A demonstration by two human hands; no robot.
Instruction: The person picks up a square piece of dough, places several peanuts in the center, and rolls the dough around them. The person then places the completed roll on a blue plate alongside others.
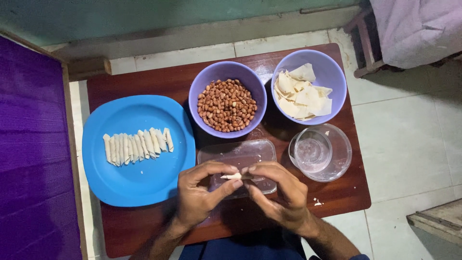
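Observation:
My left hand (199, 190) and my right hand (279, 190) meet over a clear rectangular plastic tray (238, 154), pinching a small rolled piece of pale dough (232, 176) between the fingertips of both. To the left, a blue plate (132, 149) carries a row of several finished pale rolls (137, 144). Behind the hands stand a purple bowl of peanuts (227, 103) and a purple bowl of pale dough squares (308, 86).
A clear glass bowl (321, 153) with a smaller clear dish inside stands at the right of the low brown wooden table (144, 226). Purple fabric (33, 154) lies along the left. Tiled floor (404, 144) and a chair leg (365, 43) are to the right.

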